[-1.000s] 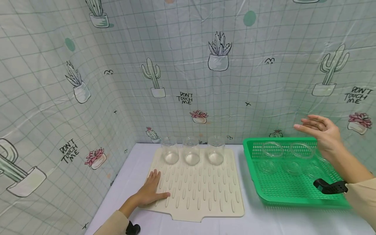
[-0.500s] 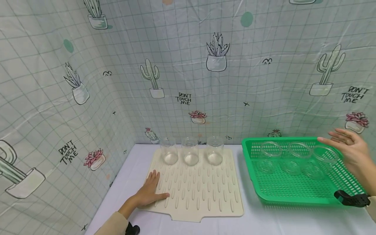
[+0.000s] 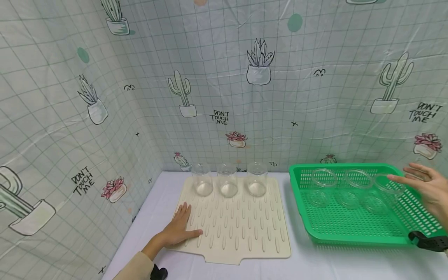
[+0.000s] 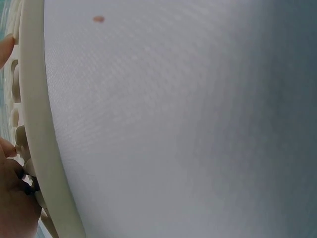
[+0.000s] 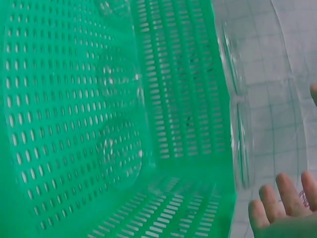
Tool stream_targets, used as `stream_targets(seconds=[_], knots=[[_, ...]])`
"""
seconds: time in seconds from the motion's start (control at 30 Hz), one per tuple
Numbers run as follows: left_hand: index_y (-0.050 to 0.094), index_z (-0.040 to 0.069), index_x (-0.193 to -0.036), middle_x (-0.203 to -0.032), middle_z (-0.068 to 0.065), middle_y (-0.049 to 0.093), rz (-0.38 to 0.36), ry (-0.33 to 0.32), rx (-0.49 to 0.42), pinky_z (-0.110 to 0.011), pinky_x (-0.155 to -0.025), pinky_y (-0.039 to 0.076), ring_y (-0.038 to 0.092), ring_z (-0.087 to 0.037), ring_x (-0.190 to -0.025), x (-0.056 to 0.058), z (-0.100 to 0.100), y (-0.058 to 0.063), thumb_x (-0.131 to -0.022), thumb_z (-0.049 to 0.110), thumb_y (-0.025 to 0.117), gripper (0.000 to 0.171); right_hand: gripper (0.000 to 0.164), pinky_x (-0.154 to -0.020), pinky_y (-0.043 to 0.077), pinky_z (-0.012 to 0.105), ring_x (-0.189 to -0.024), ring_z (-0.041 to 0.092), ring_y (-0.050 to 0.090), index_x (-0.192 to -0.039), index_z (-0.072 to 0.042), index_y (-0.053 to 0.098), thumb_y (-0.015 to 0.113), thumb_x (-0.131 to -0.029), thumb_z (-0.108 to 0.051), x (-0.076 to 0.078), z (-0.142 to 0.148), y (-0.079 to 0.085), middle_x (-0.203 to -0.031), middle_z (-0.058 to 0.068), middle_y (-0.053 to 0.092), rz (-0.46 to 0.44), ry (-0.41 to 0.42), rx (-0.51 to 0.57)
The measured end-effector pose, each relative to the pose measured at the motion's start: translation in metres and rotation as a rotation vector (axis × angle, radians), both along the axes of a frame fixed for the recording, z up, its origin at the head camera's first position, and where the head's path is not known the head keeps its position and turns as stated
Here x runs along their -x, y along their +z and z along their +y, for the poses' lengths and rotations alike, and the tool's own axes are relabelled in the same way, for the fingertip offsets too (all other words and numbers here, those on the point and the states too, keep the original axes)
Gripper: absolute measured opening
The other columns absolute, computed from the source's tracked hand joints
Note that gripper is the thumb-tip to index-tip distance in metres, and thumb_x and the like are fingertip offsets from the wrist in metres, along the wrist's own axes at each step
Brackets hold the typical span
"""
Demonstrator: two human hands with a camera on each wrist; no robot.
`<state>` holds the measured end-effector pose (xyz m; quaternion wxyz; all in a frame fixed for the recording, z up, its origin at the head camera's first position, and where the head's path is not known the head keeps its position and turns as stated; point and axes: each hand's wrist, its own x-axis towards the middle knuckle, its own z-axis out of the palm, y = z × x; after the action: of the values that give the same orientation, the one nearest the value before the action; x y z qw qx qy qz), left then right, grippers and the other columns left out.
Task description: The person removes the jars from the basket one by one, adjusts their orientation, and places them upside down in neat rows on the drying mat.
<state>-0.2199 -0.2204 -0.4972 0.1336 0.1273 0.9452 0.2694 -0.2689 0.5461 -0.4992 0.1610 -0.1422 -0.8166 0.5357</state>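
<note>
My left hand (image 3: 178,229) rests on the left edge of a beige drainer board (image 3: 241,233) with raised oval ribs, fingers spread. Along the board's back stand three clear jars: a left jar (image 3: 203,188), a middle jar (image 3: 228,189) and a right jar (image 3: 257,188). Three more clear jars stand upright in the green basket (image 3: 350,239), the rightmost jar (image 3: 377,205) nearest my right hand (image 3: 429,190). That hand hovers over the basket's right back corner, fingers loosely extended, the thumb tip overlapping this jar's rim in the head view. Nothing shows in its grasp.
A patterned curtain (image 3: 224,77) hangs right behind the board and basket. White cloth (image 3: 301,260) covers the table, and a strip of it runs between the board and the basket. The basket's raised wall (image 5: 183,79) has slotted holes.
My right hand has moved right and downward, from above the basket's back rim to beside the rightmost jar, uncovering that jar. The left hand and the jars have stayed in place.
</note>
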Motion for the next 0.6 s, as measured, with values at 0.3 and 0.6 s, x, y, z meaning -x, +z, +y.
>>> stream_targets(seconds=[0.3, 0.6], knots=[[0.015, -0.01, -0.154, -0.161, -0.031, 0.004, -0.009, -0.001, -0.008, -0.062, -0.117, 0.011, 0.0, -0.047, -0.148, -0.0014, -0.0004, 0.002, -0.085, 0.054, 0.074, 0.112, 0.091, -0.117, 0.005, 0.062, -0.15, 0.037, -0.003, -0.16, -0.027, -0.002, 0.064, -0.098, -0.031, -0.0046, 0.0034, 0.0023, -0.167, 0.013, -0.001, -0.036, 0.153, -0.058], [0.015, -0.01, -0.155, -0.161, -0.031, 0.004, -0.002, 0.001, -0.008, -0.063, -0.116, 0.011, 0.0, -0.046, -0.148, -0.0002, -0.0002, 0.0012, -0.084, 0.054, 0.074, 0.112, 0.106, -0.104, 0.007, 0.079, -0.142, 0.056, -0.005, -0.16, -0.023, -0.009, 0.074, -0.093, -0.031, -0.0021, 0.0029, 0.0081, -0.162, 0.026, -0.006, -0.126, 0.253, -0.117]])
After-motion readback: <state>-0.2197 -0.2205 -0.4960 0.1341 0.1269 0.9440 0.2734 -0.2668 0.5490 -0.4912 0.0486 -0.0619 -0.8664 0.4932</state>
